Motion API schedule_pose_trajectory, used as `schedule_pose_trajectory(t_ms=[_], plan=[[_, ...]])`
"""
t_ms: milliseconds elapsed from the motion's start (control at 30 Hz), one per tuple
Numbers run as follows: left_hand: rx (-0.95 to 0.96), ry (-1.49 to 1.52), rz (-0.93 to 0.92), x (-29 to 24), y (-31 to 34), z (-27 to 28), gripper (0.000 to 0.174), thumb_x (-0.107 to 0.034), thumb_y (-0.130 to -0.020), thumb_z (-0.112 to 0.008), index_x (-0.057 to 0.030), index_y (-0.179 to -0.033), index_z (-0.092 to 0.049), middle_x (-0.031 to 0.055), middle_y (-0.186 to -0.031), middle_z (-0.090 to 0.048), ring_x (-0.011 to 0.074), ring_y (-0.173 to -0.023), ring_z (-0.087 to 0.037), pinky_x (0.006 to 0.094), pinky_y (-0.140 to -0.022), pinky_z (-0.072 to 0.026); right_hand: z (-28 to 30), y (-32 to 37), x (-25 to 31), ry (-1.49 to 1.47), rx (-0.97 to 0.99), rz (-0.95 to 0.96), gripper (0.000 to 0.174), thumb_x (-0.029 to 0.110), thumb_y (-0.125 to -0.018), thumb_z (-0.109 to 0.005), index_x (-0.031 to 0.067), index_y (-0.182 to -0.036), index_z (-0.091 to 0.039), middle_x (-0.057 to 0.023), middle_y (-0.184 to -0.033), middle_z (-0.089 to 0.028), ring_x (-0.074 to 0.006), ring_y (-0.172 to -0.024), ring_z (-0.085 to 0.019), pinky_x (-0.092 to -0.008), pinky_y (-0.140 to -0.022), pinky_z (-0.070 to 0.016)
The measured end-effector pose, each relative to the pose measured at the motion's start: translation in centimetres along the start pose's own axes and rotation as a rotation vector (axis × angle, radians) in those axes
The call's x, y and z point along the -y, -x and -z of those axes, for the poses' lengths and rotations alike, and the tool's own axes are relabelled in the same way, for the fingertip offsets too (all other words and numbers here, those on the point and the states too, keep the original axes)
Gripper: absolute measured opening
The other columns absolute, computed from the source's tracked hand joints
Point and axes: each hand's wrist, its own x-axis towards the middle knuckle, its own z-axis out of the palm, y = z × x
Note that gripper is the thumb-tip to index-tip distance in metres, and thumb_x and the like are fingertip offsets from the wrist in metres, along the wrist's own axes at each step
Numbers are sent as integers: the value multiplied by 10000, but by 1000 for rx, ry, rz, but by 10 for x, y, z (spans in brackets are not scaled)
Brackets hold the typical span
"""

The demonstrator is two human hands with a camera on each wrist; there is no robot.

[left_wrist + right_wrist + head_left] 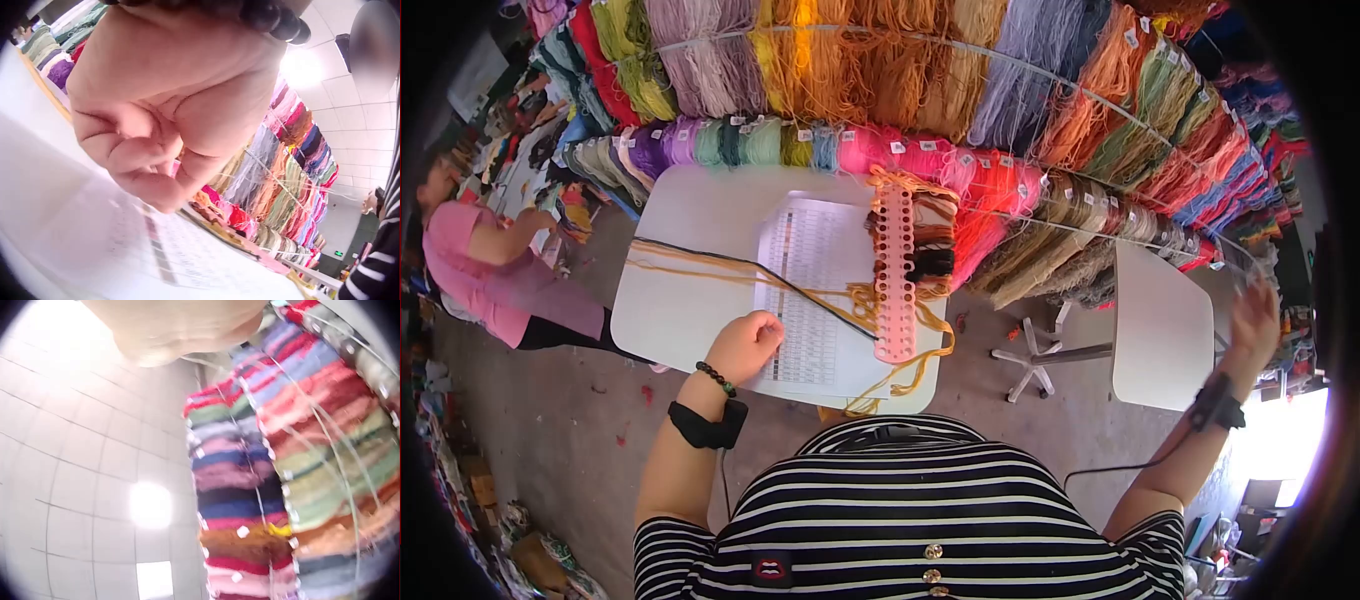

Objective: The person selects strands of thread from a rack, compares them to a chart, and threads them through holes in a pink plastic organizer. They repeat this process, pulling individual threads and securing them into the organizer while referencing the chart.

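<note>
My left hand (745, 345) is over the near-left part of the white table (690, 210), beside a printed sheet (800, 240). In the left wrist view its fingers (147, 162) are curled in toward the palm, with nothing visible in them. A pink holed card (895, 270), with brown, black and orange threads (935, 235) looped on it, lies across the sheet's right side. At far right my right hand (1255, 320) is raised and blurred; pale thread (325, 187) trails from it in the left wrist view. Its fingertips are hidden in the right wrist view.
Racks of coloured yarn skeins (900, 75) curve along the far side. Long black and tan strands (700, 255) cross the table's left half. A white chair or panel (1165, 330) and a wheeled base (1030, 360) stand right. Another person in pink (475, 255) is at left.
</note>
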Motion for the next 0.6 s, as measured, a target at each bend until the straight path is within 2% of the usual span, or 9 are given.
schedule_pose_trajectory(t_ms=[33,133,167,233,300,367,400,500,600], plan=[[-9,-26,-9,-3,0,-1,174,-171,-915,-567,-17,-975,-621,60,-736,-651,144,-655,-630,283,-588,-490,77,-58,18,46,-284,96,320,126,-966,-443,37,-1237,-588,-74,-1200,-597,-182,-1063,-552,-288,-945,-418],[-46,266,-37,-20,1,-16,211,-209,-937,-561,-20,-1018,-606,55,-849,-667,136,-711,-639,276,-618,-504,13,49,33,376,-115,644,241,121,-953,-486,50,-1145,-613,-63,-1113,-592,-172,-980,-548,-272,-878,-432],[41,328,36,-34,2,-19,211,-210,-948,-545,-28,-1044,-595,54,-915,-661,138,-764,-642,275,-644,-506,5,59,24,757,52,799,182,129,-945,-506,58,-1071,-618,-51,-1037,-579,-160,-920,-535,-258,-832,-430],[222,445,184,-66,1,-26,216,-211,-972,-515,-44,-1095,-573,53,-1045,-650,141,-871,-649,273,-695,-510,-66,113,-23,478,67,225,205,245,-953,-557,64,-949,-652,7,-900,-560,-87,-789,-489,-220,-703,-398],[288,565,260,-74,-2,-48,244,-236,-976,-509,-49,-1124,-563,53,-1097,-639,139,-912,-641,269,-747,-510,-111,191,-107,682,534,104,237,251,-947,-577,40,-1016,-661,29,-896,-605,-67,-708,-462,-232,-647,-399],[321,664,327,-78,-2,-63,268,-252,-975,-512,-51,-1148,-553,54,-1135,-628,143,-946,-635,269,-778,-511,-169,264,-157,844,1018,-271,222,229,-877,-668,45,-996,-703,12,-835,-646,-67,-730,-537,-238,-638,-439],[324,703,359,-79,-2,-68,278,-255,-973,-518,-49,-1158,-548,56,-1147,-623,148,-959,-634,271,-784,-512,-174,289,-192,766,1123,-388,226,217,-844,-703,22,-957,-720,-7,-812,-667,-62,-728,-562,-239,-634,-451],[289,811,415,-82,3,-75,321,-266,-965,-530,-47,-1200,-525,72,-1158,-619,165,-983,-631,282,-794,-515,-188,340,-252,726,1357,-407,264,258,-849,-684,19,-954,-720,-88,-738,-680,-128,-660,-628,-285,-633,-504],[241,898,442,-85,7,-76,368,-270,-957,-540,-44,-1244,-492,96,-1181,-607,177,-1000,-629,289,-804,-517,-195,367,-270,775,1371,-494,268,274,-865,-652,31,-954,-720,-95,-728,-679,-162,-643,-647,-303,-630,-512]])
